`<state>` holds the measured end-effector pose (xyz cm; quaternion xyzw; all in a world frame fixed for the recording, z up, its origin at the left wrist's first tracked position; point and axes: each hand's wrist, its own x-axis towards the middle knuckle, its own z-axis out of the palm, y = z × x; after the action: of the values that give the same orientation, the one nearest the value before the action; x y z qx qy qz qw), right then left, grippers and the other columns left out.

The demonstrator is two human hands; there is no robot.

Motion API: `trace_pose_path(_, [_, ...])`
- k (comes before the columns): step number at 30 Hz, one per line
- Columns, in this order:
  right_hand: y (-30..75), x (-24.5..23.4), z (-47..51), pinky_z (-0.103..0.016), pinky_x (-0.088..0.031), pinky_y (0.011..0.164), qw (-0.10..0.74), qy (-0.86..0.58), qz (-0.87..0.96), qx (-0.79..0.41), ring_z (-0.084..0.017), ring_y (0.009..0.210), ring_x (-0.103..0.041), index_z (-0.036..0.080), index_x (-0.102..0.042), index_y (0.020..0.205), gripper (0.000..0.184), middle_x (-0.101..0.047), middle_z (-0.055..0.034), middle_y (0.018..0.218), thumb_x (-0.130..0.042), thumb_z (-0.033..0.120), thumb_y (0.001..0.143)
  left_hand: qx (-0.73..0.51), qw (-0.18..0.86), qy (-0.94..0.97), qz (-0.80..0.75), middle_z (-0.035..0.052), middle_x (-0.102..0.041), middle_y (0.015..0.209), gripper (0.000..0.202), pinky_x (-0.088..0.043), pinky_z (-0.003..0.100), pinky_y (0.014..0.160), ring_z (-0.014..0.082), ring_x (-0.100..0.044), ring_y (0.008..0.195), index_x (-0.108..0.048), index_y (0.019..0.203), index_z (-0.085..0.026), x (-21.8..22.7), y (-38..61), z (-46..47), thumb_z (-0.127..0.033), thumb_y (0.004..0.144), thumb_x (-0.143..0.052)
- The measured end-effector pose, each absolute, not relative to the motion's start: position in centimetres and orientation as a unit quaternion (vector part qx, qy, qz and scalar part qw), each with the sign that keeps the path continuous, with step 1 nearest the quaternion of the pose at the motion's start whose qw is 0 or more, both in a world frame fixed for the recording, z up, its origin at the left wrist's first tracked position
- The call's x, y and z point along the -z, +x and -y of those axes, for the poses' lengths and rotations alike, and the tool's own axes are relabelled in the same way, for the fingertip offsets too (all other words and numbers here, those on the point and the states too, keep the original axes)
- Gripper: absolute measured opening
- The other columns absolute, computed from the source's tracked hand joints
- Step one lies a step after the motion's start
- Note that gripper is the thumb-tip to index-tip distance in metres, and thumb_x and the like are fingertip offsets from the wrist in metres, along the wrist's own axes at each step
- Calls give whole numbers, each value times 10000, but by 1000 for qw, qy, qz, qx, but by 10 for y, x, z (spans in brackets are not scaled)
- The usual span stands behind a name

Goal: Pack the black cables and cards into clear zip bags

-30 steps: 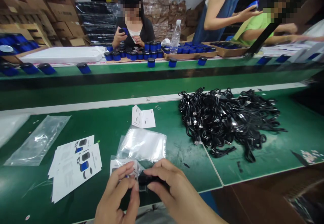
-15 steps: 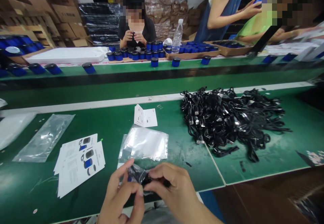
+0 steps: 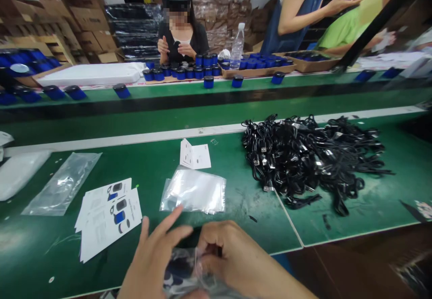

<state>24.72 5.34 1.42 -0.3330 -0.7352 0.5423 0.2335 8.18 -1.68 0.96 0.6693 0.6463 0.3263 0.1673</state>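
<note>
At the table's front edge, a clear plastic bag [image 3: 180, 267] hangs low in the head view, with something dark inside that I cannot make out. My right hand [image 3: 224, 254] has its fingers curled shut on the bag's upper right part. To the left of it, my left hand [image 3: 151, 254] is open, its fingers spread and pointing up, its thumb low by the bag. Just beyond my hands lies a stack of flat clear bags [image 3: 195, 191], with a folded white leaflet [image 3: 199, 156] behind it. Printed leaflets [image 3: 110, 227] with product pictures are spread to the left.
A large heap of black USB cables [image 3: 303, 159] covers the right of the green table. Farther left lies an empty clear bag [image 3: 64, 184]. Blue jars with black lids [image 3: 208, 82] stand along the raised belt. Across it, a co-worker [image 3: 182, 33] faces me; others are at right.
My left hand has let go of the bag and spread its fingers. Both hands and the bag have come lower and nearer. The co-worker opposite has moved their hands apart.
</note>
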Motion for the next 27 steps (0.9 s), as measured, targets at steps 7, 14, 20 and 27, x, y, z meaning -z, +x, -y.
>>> trace_pose_path(7, [251,-16,-52,-256,-473,647,325,-312,579,-680,-135,710,-589,182,-597,1016,272,-624,-11,816,-673,227,759,-298,375,554,-680,-17,-751,830,186,-515,226,681,182,-691,754,-704,847,-267,-22,76,-2,-362,698,-646])
trace_pose_path(14, [251,-15,-51,-232,-402,566,308,-402,674,-538,-119,609,-537,174,-638,694,136,-595,11,631,-591,225,811,-454,410,463,-642,-20,-672,771,191,-500,178,631,134,-640,693,-683,809,-234,-17,88,5,-390,703,-658])
trace_pose_path(20, [254,-21,-54,-228,-377,539,293,-402,716,-490,-115,595,-512,189,-576,696,139,-554,20,637,-534,185,828,-386,387,526,-652,-32,-643,738,187,-476,141,600,113,-620,690,-678,735,-251,-12,66,5,-400,809,-592])
trace_pose_path(27, [259,-19,-51,-227,-376,537,282,-398,753,-442,-116,624,-538,197,-552,715,136,-574,14,682,-511,161,840,-341,333,606,-637,-51,-584,675,207,-436,141,575,78,-594,604,-630,705,-247,-14,64,10,-367,850,-544])
